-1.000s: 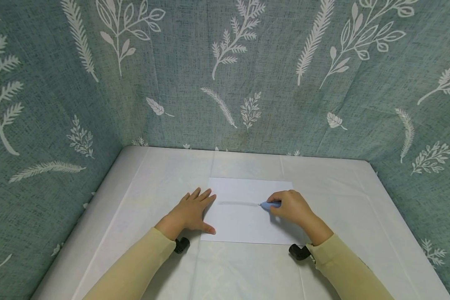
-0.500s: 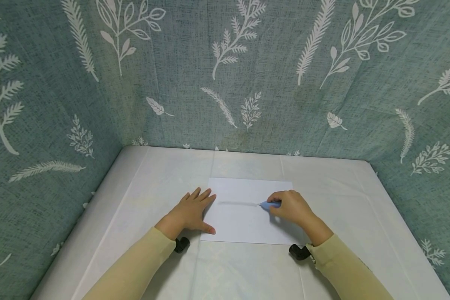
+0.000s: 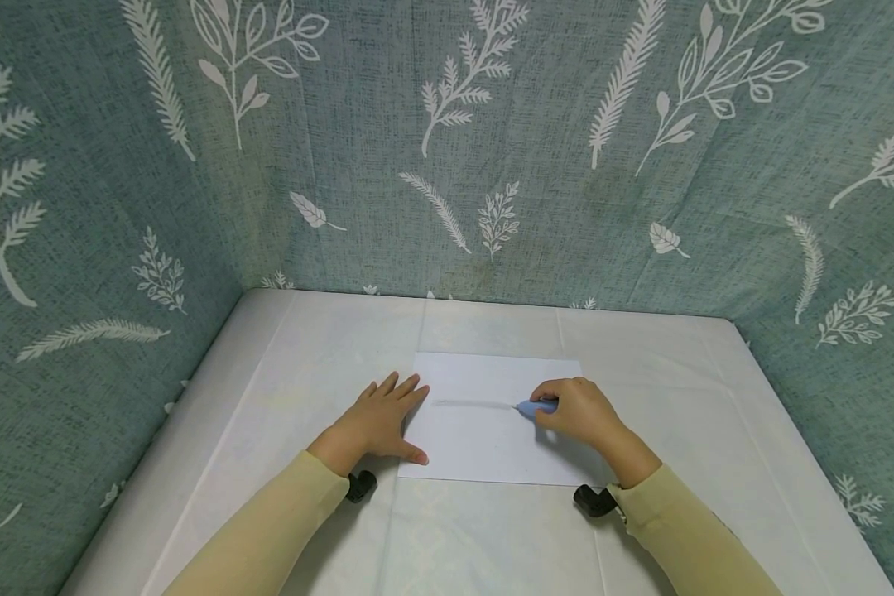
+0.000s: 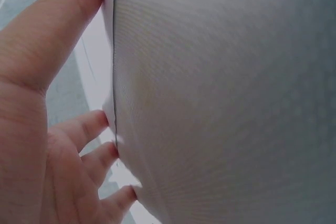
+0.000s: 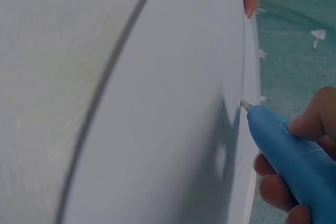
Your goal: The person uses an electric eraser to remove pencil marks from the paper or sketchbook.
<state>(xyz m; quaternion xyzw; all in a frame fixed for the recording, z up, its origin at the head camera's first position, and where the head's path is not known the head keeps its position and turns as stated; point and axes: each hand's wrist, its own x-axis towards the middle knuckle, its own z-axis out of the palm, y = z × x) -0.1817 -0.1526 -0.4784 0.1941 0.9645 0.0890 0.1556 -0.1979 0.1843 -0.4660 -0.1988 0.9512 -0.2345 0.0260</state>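
A white sheet of paper (image 3: pixel 477 451) lies on the covered table, with a grey line (image 3: pixel 469 404) running across it. In my right hand (image 3: pixel 584 410) is a blue electric eraser (image 5: pixel 286 153), gripped between thumb and curled fingers. The right wrist view shows the thumb (image 5: pixel 312 121) on a button on its side. Its narrow pale tip (image 5: pixel 245 105) is right at the paper, at the line's right end. My left hand (image 3: pixel 376 422) is spread flat over the paper's left edge, thumb and fingers apart.
Small dark crumbs (image 5: pixel 223 121) are scattered on the paper near the eraser. A white cloth (image 3: pixel 484 538) covers the table. Green leaf-patterned fabric (image 3: pixel 387 108) rises behind and at both sides. Black wrist mounts (image 3: pixel 594 502) stick out by the sleeves.
Both hands keep their places. The electric eraser's tip shifts only very slightly left and back at the line's right end.
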